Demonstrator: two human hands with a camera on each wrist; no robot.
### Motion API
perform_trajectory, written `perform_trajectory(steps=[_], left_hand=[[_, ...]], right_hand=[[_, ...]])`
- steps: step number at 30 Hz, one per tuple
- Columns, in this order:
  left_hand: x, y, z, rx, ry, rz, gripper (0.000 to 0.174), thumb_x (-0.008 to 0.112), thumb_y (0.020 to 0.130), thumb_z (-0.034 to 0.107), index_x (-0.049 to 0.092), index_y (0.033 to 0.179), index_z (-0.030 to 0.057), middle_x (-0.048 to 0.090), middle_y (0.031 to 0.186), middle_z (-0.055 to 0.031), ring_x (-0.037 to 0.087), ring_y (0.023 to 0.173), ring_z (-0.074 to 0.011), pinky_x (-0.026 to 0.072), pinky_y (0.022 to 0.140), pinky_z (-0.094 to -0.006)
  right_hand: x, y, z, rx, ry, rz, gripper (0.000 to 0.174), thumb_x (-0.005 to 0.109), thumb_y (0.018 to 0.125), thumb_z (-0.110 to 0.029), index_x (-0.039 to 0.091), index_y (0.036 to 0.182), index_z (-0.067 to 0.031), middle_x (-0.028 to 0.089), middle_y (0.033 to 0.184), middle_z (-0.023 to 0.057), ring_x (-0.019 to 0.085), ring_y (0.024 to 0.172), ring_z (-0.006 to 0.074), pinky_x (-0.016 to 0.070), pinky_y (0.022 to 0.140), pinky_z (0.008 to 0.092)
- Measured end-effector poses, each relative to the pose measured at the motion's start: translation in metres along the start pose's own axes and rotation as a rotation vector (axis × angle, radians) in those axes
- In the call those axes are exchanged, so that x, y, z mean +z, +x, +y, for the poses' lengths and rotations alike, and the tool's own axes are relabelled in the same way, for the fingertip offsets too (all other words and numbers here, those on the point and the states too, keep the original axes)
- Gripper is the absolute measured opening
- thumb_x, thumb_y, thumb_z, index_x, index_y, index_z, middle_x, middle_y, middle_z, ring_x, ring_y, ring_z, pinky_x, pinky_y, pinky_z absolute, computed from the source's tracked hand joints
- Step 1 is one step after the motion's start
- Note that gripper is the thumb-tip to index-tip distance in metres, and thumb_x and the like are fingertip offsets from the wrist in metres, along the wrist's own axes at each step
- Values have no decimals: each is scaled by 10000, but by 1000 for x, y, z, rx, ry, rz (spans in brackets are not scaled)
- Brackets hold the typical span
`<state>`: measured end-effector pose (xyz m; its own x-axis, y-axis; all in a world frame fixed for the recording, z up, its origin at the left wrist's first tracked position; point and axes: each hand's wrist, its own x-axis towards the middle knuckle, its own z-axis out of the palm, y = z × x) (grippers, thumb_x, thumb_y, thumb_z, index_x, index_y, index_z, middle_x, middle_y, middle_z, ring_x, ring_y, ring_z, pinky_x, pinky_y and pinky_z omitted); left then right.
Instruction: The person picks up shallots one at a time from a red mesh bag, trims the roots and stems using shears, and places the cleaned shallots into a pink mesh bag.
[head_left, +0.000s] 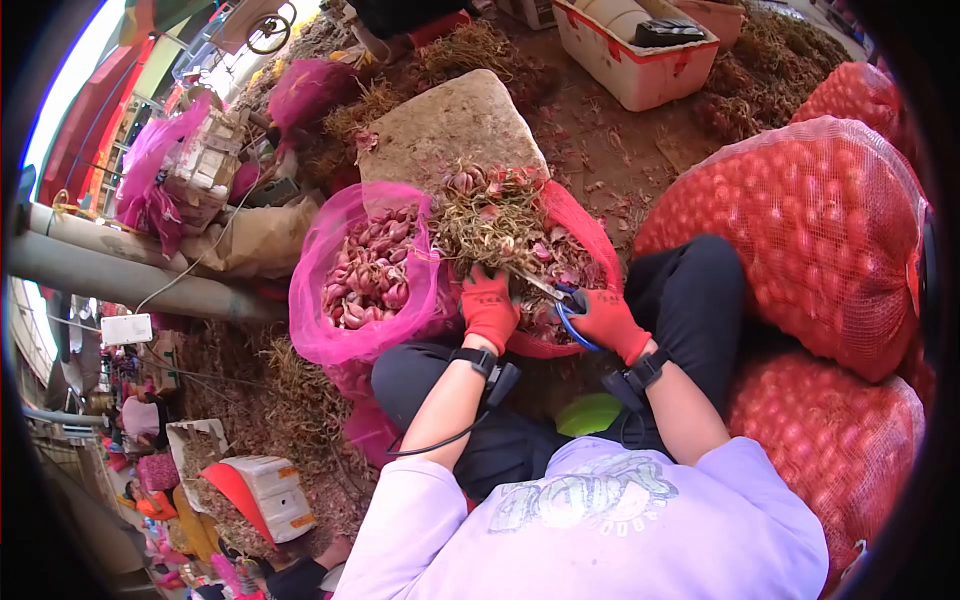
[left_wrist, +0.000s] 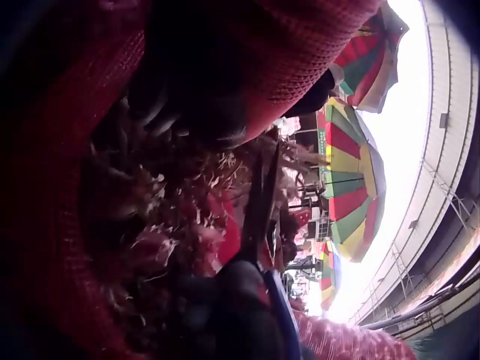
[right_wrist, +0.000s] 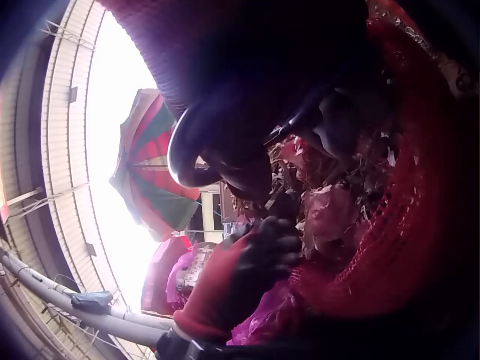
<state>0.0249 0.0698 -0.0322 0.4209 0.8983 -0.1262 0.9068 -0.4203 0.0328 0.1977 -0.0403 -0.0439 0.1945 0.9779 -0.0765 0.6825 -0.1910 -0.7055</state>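
Jutting from right hand (head_left: 606, 322): scissors (head_left: 552, 291)

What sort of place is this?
Probably an open-air produce market or sorting yard, judging by the stuffed red mesh sacks, a pink net bag of bulbs, and big striped umbrellas.

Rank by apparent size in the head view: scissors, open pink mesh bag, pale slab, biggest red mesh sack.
1. Biggest red mesh sack
2. Open pink mesh bag and pale slab, too alike to rank
3. Scissors
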Motion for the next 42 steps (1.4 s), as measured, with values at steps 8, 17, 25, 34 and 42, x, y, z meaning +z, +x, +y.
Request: perform_trajectory(steps=[8,17,25,34,42], left_hand=[[66,19,-25,210,105,112,554,727,664,355,581,1129,92,571,1156,-155,549,1045,-315,449,843,-418],[-29,12,-78,-333,-1993,-37,73,599,865,79,591,936,72,602,773,-31,563,654,-109,475,591,-231],[11,18,-50,172,-727,322,398,657,772,186,548,1148,119,624,1058,-112,618,831,-295,501,760,-337],[16,19,-36,94,-537,111,441,730,623,237,561,993,66,607,938,-147,593,906,-343,492,797,-383],[-39,13,-65,-74,-2168,-198,178,568,898,97,569,1077,94,631,995,-7,615,789,-127,502,699,-243]], right_hand=[[-12,18,-54,-193,-26,-72,577,567,777,-584,661,850,-20,661,852,182,645,810,329,498,722,407],[20,73,9,116,-166,-192,773,488,788,-678,646,913,68,632,943,282,613,937,396,463,834,458],[13,57,14,143,-158,-199,754,510,772,-677,663,915,48,630,956,284,604,956,403,449,855,457],[16,52,17,164,-154,-184,717,528,777,-642,662,911,49,636,951,278,610,950,393,450,860,450],[18,48,33,22,232,-120,527,540,858,-479,669,939,25,659,839,176,644,766,243,485,753,372]])
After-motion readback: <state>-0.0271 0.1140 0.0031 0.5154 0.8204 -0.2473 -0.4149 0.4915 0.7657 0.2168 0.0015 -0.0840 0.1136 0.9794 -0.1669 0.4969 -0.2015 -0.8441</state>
